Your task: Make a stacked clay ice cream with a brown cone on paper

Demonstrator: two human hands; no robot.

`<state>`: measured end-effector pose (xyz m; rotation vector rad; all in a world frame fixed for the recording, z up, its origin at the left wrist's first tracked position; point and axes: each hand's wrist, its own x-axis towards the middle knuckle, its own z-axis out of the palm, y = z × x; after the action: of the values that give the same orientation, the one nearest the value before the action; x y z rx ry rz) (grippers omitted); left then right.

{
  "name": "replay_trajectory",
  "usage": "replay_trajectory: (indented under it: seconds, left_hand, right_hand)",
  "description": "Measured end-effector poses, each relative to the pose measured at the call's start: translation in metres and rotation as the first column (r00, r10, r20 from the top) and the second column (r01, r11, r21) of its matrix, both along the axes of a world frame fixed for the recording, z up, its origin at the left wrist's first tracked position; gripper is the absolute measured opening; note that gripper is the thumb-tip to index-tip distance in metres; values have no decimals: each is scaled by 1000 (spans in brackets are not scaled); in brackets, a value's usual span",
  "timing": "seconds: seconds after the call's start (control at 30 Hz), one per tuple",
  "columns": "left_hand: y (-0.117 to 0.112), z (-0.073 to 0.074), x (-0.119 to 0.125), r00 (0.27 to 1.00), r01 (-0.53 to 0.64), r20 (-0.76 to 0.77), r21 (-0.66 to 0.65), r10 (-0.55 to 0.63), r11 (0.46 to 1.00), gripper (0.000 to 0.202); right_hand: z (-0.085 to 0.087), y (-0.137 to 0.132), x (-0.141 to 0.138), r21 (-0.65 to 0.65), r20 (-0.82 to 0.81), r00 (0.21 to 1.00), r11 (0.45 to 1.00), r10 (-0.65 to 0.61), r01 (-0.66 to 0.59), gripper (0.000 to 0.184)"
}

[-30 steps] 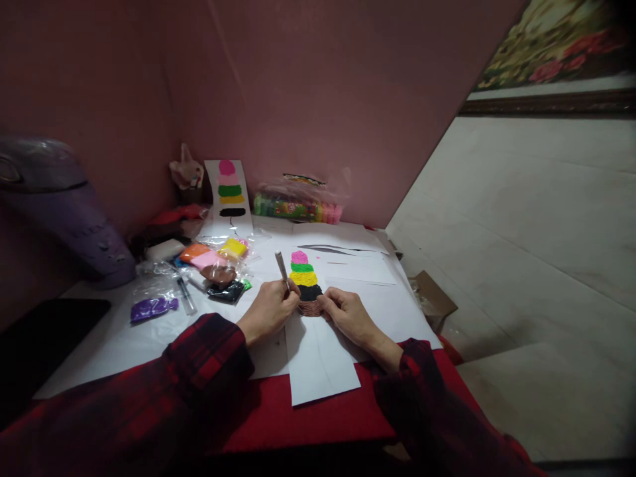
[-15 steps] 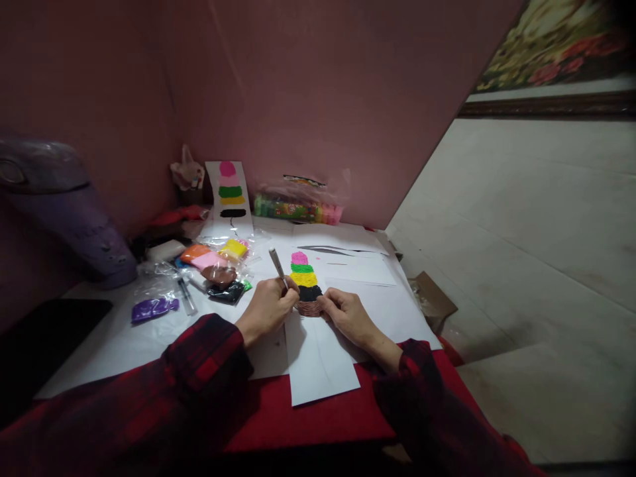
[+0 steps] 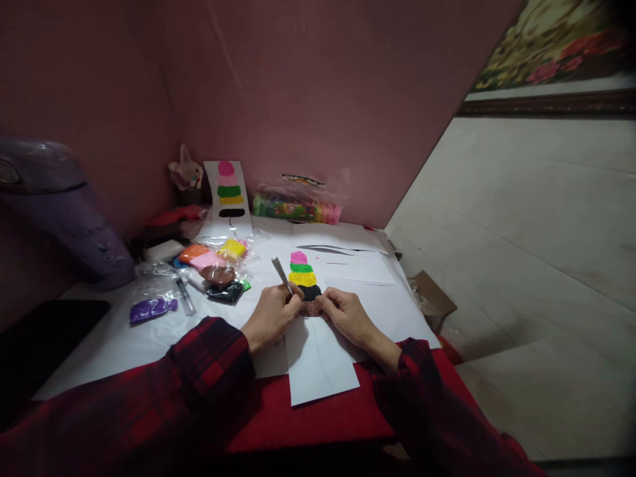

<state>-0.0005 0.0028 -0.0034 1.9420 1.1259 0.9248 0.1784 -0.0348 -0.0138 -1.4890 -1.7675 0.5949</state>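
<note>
A white paper strip (image 3: 322, 364) lies in front of me, bearing a stack of coloured clay bands: pink, green, yellow (image 3: 303, 279), black (image 3: 309, 293) and brown (image 3: 313, 309). My left hand (image 3: 275, 311) is closed around a slim pale pen-like tool (image 3: 281, 271), its upper end tilted up to the left. The tool's lower end is hidden by the fingers at the left side of the black and brown bands. My right hand (image 3: 346, 314) is closed in a pinch at the right edge of the brown band; what sits between its fingertips is too small to make out.
Bagged clay packs, among them purple (image 3: 153, 309), orange (image 3: 195, 252) and yellow (image 3: 231, 249), lie at left near a clear tube (image 3: 185, 298). A painted sample strip (image 3: 230, 191) leans on the wall beside a bag of colourful sticks (image 3: 298, 209). A purple bottle (image 3: 74, 218) stands far left.
My left hand has shifted slightly right along the brown band, and the tool has moved and tilted with it. My right hand stays at the band's right edge.
</note>
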Motion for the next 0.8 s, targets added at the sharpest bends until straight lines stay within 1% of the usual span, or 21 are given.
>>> replay_trajectory:
  seconds: [0.23, 0.53, 0.7, 0.8]
  left_hand:
    - [0, 0, 0, 1000, -3, -11, -17, 2, 1000, 21]
    - [0, 1, -2, 999, 37, -36, -3, -37, 999, 20]
    - [1, 2, -2, 998, 30, -58, -23, -32, 999, 20]
    - [1, 4, -3, 996, 25, -84, -11, -25, 1000, 20]
  right_hand:
    - [1, -1, -1, -1, -4, 1000, 1000, 0, 0, 29]
    - [1, -1, -1, 1, 3, 1000, 1000, -4, 4, 30]
    - [0, -1, -1, 2, 2, 1000, 1000, 0, 0, 29]
    - [0, 0, 0, -1, -6, 1000, 1000, -2, 2, 29]
